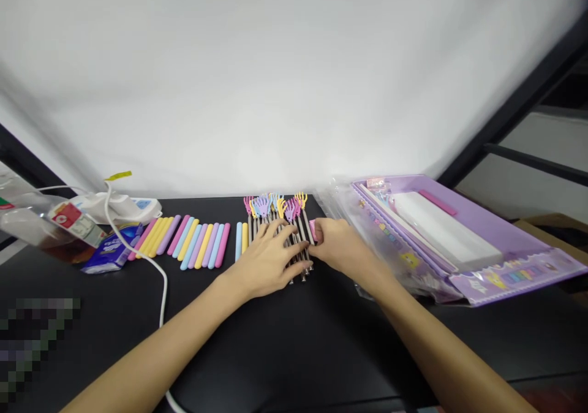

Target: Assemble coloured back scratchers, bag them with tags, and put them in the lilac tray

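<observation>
Several back scratchers [261, 208] lie side by side on the black table, with claw heads in pink, yellow, blue and purple, and thin metal rods. Across the rods rests my left hand [271, 257], its fingers spread and touching them. My right hand [337, 244] is closed at the right edge of the bundle, around a small pink piece [313, 228] that is mostly hidden by the fingers. Left of the bundle lie pastel handle tubes [202, 244] in rows, in pink, yellow, blue and purple.
A purple display box [491, 217] in clear plastic wrap stands to the right, holding a white block. At the left are a white power strip [142, 208], a blue packet [113, 250] and a bottle [50, 226]. A white cable [163, 290] crosses the table [285, 352].
</observation>
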Demonstrator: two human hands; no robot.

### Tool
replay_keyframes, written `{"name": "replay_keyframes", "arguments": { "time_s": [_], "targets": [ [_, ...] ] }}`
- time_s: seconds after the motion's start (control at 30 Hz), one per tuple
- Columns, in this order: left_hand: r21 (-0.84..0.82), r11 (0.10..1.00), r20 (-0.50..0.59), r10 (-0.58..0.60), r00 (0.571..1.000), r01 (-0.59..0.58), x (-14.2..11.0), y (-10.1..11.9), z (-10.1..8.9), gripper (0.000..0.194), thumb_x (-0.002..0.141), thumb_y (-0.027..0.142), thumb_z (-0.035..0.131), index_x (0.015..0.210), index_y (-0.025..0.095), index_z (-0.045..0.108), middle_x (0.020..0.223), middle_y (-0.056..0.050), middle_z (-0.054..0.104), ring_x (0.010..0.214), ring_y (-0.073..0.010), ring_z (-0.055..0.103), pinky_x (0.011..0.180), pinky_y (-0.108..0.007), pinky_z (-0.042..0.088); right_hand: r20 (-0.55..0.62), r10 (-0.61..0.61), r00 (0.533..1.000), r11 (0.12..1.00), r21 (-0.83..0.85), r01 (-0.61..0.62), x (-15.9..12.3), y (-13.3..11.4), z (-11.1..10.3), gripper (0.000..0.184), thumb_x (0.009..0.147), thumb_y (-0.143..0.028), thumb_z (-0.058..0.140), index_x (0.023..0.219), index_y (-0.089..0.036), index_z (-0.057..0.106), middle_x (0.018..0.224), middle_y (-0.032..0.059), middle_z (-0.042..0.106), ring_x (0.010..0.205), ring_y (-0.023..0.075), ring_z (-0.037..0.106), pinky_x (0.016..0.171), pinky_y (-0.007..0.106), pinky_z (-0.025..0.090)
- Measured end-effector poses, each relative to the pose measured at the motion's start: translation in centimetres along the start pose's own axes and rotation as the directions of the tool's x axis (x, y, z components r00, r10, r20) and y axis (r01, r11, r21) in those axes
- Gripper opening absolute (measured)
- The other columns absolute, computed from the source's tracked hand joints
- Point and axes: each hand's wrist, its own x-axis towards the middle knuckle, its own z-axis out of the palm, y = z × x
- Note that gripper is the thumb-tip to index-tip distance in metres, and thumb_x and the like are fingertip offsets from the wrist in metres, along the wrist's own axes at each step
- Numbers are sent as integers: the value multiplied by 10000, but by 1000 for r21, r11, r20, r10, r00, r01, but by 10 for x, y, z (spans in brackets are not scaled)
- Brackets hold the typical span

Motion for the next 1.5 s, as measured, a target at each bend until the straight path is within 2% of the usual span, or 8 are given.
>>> {"name": "replay_keyframes", "arguments": {
  "time_s": [0.3,0.63,0.7,0.83,1.1,1.17,1.33,1.5],
  "targets": [
    [-28,999,-9,-31,999,31,-1,0,1,417,1022,435,430,1306,219,647,1319,-113,562,1348,-349,372,1123,-542,363,16,27,1000,983,180,-30,-7,6,-8,254,621,-149,647,630,-240,409,559,-31,555,513,134,481,487,273,320],
    [-179,981,-173,-109,979,77,6,-2,1,366,1043,320,395,1173,191,712,1213,-107,629,1252,-310,451,1066,-505,397,135,-45,990,664,744,-71,-11,22,-28,324,634,-123,636,660,-239,335,572,-96,451,524,93,482,505,243,428],
    [-405,894,-210,-294,932,191,11,-2,-3,411,1048,384,387,1053,161,732,1017,-91,671,1045,-256,561,973,-442,454,110,-124,986,638,770,-5,-13,18,-24,334,654,-111,630,672,-236,321,600,-90,467,537,83,456,508,234,402],
    [-839,480,-86,-584,807,257,17,-6,-8,415,948,534,569,889,152,718,759,-16,631,717,-148,558,728,-297,476,69,-295,953,650,746,147,-15,15,-16,333,700,-106,648,689,-225,337,655,-73,497,586,79,441,524,224,363],
    [-978,180,-30,-615,788,104,14,-5,-8,378,737,401,839,987,165,682,718,10,675,665,-124,600,705,-257,490,212,-288,934,631,775,19,-14,4,-2,239,782,-276,757,849,-206,539,614,-52,590,532,109,563,489,224,448],
    [-957,267,-58,-562,825,114,12,-7,-16,321,793,429,783,947,164,688,757,-11,694,682,-143,621,706,-274,499,250,-295,922,611,791,-19,-13,-3,1,240,823,-346,738,898,-198,565,625,-35,620,492,106,558,453,219,440],
    [-469,799,-257,-531,807,376,-6,-36,-46,380,962,428,527,742,168,696,649,-3,635,597,-130,529,615,-273,395,239,-334,912,466,883,-60,-15,-12,4,335,871,-393,714,1062,-226,495,780,5,720,552,118,634,544,248,533],
    [-208,826,10,-534,846,524,-26,-61,-46,144,851,296,607,822,206,716,606,21,637,563,-145,566,587,-269,381,203,-158,966,358,924,-136,3,-18,1,285,924,-453,651,940,-196,529,859,73,754,652,163,730,620,272,585]
  ]
}}
